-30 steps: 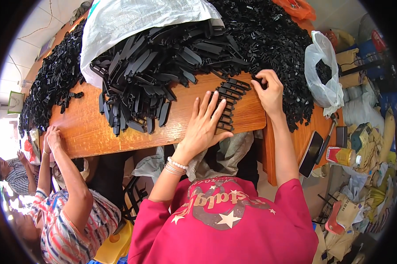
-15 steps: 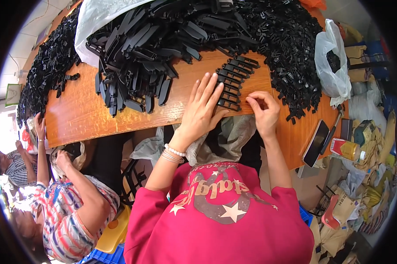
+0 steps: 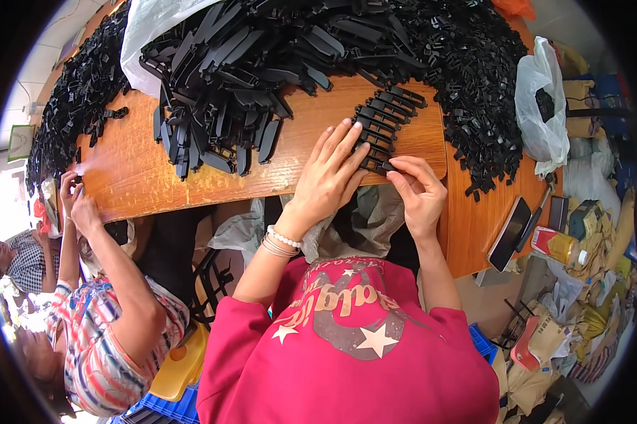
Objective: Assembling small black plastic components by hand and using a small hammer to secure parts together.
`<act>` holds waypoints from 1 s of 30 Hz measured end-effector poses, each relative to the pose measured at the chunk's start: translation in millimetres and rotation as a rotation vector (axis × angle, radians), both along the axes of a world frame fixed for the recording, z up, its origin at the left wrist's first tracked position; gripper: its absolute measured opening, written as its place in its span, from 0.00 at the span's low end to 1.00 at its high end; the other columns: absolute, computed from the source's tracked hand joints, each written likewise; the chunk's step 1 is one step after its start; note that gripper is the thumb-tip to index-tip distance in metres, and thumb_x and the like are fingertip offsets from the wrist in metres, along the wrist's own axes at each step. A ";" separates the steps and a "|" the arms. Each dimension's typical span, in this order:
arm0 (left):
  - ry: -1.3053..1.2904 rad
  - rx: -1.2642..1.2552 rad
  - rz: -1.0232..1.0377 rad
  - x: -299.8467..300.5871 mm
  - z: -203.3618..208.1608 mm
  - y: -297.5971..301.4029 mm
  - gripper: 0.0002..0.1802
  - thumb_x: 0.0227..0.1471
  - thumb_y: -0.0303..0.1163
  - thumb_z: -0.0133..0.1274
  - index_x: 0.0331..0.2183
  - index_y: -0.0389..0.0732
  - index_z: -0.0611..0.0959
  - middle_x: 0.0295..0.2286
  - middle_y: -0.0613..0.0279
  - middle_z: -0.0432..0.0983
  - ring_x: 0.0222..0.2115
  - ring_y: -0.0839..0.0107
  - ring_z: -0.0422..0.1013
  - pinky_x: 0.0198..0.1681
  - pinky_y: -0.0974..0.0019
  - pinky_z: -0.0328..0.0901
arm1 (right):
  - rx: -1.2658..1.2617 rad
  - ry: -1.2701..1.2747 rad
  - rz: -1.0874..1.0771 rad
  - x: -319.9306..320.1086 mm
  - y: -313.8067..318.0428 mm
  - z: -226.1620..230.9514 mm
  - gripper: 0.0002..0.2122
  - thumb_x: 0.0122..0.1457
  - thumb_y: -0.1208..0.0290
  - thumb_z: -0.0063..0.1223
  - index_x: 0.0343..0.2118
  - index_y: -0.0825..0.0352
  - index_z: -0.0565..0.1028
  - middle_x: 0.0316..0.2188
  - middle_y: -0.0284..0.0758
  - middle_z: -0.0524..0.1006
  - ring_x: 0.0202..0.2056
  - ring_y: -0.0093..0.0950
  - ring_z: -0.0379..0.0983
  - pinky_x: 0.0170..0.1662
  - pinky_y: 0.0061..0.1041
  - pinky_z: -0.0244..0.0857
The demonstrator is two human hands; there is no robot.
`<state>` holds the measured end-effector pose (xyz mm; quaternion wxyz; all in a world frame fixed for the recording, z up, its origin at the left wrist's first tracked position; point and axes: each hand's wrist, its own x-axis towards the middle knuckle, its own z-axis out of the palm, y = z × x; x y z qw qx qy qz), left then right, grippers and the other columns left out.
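Observation:
A row of slim black plastic parts (image 3: pixel 389 113) lies side by side on the wooden table (image 3: pixel 212 194) in front of me. My left hand (image 3: pixel 325 169), with a white bead bracelet at the wrist, lies flat over the left ends of the nearer parts, fingers stretched out. The thumb and fingers of my right hand (image 3: pixel 419 191) close around the right end of the nearest black plastic part (image 3: pixel 377 165). Whether a smaller piece sits between those fingertips is hidden.
Large black pieces (image 3: pixel 227 92) heap beyond my left hand. Small black clips (image 3: pixel 474 106) pile up at the right, beside a white plastic bag (image 3: pixel 539 106). A phone (image 3: pixel 509 233) lies at the right edge. At the left, a co-worker's hands (image 3: pixel 78 201) work over the table.
My right hand has moved slightly left, its fingertips coming onto the end of the nearest part. My left hand stays on the row. The co-worker's hands have come together.

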<state>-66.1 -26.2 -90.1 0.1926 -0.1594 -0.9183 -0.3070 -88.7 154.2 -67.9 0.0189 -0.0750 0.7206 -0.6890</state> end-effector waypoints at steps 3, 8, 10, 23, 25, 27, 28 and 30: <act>0.012 -0.018 -0.017 1.1 0.7 -0.7 0.20 0.48 0.31 0.58 0.45 0.37 0.78 0.57 0.49 0.62 0.60 0.51 0.56 0.61 0.50 0.54 | 0.217 0.168 0.029 -1.4 0.4 -2.5 0.05 0.51 0.85 0.59 0.32 0.72 0.79 0.33 0.36 0.78 0.35 0.27 0.75 0.38 0.21 0.71; 0.052 -0.015 -0.010 0.1 -1.3 -0.5 0.20 0.44 0.27 0.61 0.42 0.38 0.81 0.54 0.50 0.66 0.58 0.51 0.60 0.58 0.50 0.58 | 0.391 0.523 0.050 -6.7 -2.4 -12.2 0.07 0.47 0.86 0.60 0.30 0.71 0.78 0.33 0.36 0.78 0.36 0.32 0.73 0.40 0.27 0.68; 0.055 -0.011 -0.016 -0.8 -1.3 0.0 0.19 0.44 0.27 0.61 0.42 0.38 0.81 0.54 0.50 0.67 0.57 0.51 0.60 0.58 0.50 0.58 | 0.421 0.558 0.050 -6.3 -2.7 -14.9 0.08 0.46 0.86 0.61 0.30 0.70 0.78 0.33 0.36 0.78 0.36 0.34 0.72 0.41 0.29 0.67; 0.061 -0.004 -0.029 -1.6 0.5 0.3 0.18 0.45 0.25 0.60 0.41 0.35 0.81 0.53 0.51 0.68 0.56 0.51 0.62 0.55 0.53 0.62 | 0.641 0.689 0.004 -0.1 -4.2 -17.9 0.08 0.46 0.83 0.61 0.32 0.69 0.78 0.33 0.34 0.74 0.37 0.33 0.70 0.39 0.31 0.61; 0.061 -0.004 -0.026 -0.9 0.7 0.4 0.18 0.45 0.25 0.60 0.42 0.35 0.80 0.52 0.51 0.68 0.56 0.51 0.62 0.54 0.53 0.62 | 0.650 0.691 0.000 0.5 -5.1 -18.1 0.08 0.46 0.82 0.61 0.32 0.69 0.79 0.33 0.34 0.74 0.37 0.33 0.70 0.39 0.31 0.61; 0.062 -0.004 -0.021 -1.5 -0.2 0.7 0.18 0.45 0.25 0.60 0.42 0.35 0.80 0.52 0.50 0.69 0.56 0.51 0.63 0.54 0.53 0.62 | 0.676 0.711 -0.008 0.3 -5.3 -18.5 0.09 0.46 0.82 0.61 0.32 0.68 0.79 0.32 0.33 0.73 0.36 0.32 0.70 0.39 0.31 0.60; 0.066 -0.009 -0.025 -1.8 -1.0 1.0 0.18 0.45 0.25 0.60 0.42 0.34 0.80 0.52 0.50 0.69 0.56 0.51 0.63 0.54 0.53 0.62 | 0.677 0.713 -0.009 0.0 -5.2 -18.5 0.09 0.46 0.82 0.61 0.32 0.68 0.79 0.32 0.33 0.73 0.36 0.32 0.70 0.39 0.31 0.60; 0.074 -0.014 -0.032 -2.1 -1.7 1.3 0.18 0.45 0.25 0.60 0.42 0.34 0.80 0.52 0.50 0.69 0.55 0.51 0.63 0.54 0.53 0.63 | 0.690 0.718 -0.016 0.4 -4.5 -17.9 0.09 0.46 0.82 0.61 0.32 0.68 0.79 0.32 0.33 0.73 0.36 0.32 0.70 0.39 0.30 0.60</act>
